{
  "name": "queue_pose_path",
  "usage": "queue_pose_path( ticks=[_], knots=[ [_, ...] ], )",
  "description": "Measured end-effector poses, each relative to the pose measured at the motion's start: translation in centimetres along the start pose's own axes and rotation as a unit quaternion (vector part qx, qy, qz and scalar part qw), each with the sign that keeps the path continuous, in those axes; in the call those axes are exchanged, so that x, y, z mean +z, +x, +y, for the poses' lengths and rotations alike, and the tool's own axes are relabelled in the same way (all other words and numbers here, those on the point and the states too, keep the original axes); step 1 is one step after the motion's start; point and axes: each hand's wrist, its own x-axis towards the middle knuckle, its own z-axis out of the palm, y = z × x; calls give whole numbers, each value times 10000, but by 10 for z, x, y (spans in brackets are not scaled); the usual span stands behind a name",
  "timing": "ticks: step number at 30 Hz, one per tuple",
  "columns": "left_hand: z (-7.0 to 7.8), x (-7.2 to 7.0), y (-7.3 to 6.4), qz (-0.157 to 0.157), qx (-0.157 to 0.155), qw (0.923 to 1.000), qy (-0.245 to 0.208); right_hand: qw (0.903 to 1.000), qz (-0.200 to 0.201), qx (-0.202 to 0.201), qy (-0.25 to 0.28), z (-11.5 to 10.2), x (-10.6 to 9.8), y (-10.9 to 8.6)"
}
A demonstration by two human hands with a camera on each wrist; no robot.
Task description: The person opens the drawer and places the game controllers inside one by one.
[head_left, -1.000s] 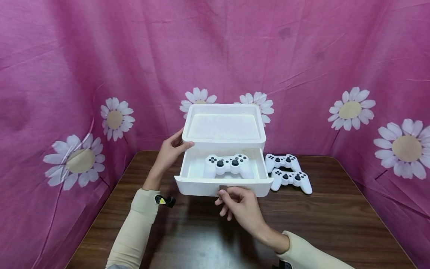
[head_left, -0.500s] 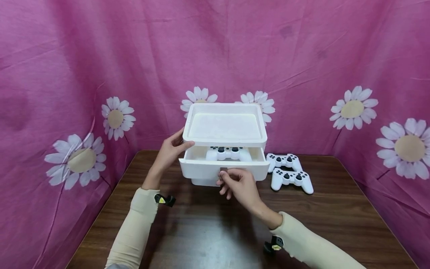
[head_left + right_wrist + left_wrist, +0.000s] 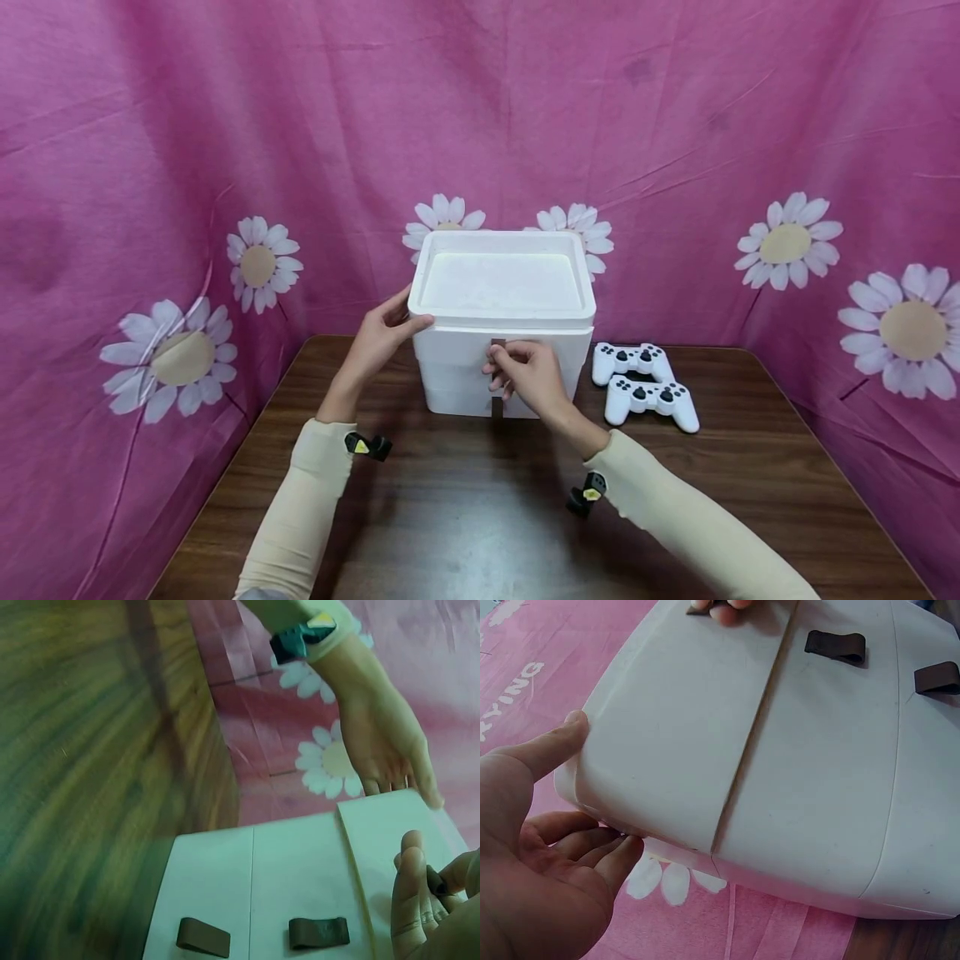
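Observation:
A white plastic drawer box [image 3: 505,287] with a shallow tray top stands on the table, its fronts fitted with brown strap pulls. My left hand [image 3: 375,343] holds its upper left corner, thumb at the front edge and fingers against the side. With my right hand [image 3: 531,377] I pinch the top drawer's pull [image 3: 498,342] between thumb and fingers. That drawer [image 3: 660,735] looks pushed in, and the controller inside it is hidden. The left wrist view shows the middle pull [image 3: 835,647] and the bottom pull [image 3: 937,678] below, both untouched.
Two white game controllers lie to the right of the box, one [image 3: 651,402] in front of the other [image 3: 632,361]. The brown wooden table [image 3: 450,517] extends forward. Behind and beside it hangs a pink cloth [image 3: 480,108] with daisies.
My right hand has pushed the top drawer back into the box, covering the controller in it. The left hand has stayed at the corner.

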Motion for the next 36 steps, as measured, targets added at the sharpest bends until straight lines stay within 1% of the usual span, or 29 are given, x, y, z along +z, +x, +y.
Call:
queue_pose_path(
  ticks=[5,10,12,17,20,24,27,30,33,36],
  knots=[
    [-1,-1,0,-33,-38,10000,54,9999,49,82,83,2,0,9],
    [-1,-1,0,-21,-45,10000,64,9999,-26,118,69,3,-2,10],
    [-2,-1,0,-20,-54,10000,66,9999,-80,125,-80,5,-3,8],
    [-3,-1,0,-30,-73,10000,37,9973,-321,140,-639,14,-11,-3],
    [-3,-1,0,-39,-55,10000,12,9954,-345,200,-869,23,-16,-9],
    [-3,-2,0,-53,-39,10000,6,9920,-344,462,-1126,38,-17,-12],
    [-3,-2,0,-48,-42,10000,19,9907,-572,741,-991,51,-15,-12],
    [-4,-2,-1,-52,-41,10000,15,9903,-788,1016,-535,59,-11,-13],
    [-4,-1,-1,-72,-19,10000,-6,9889,-820,1235,-69,63,-8,-13],
    [-4,0,-1,-73,-5,10000,-27,9872,-710,1415,188,64,-6,-13]
  ],
)
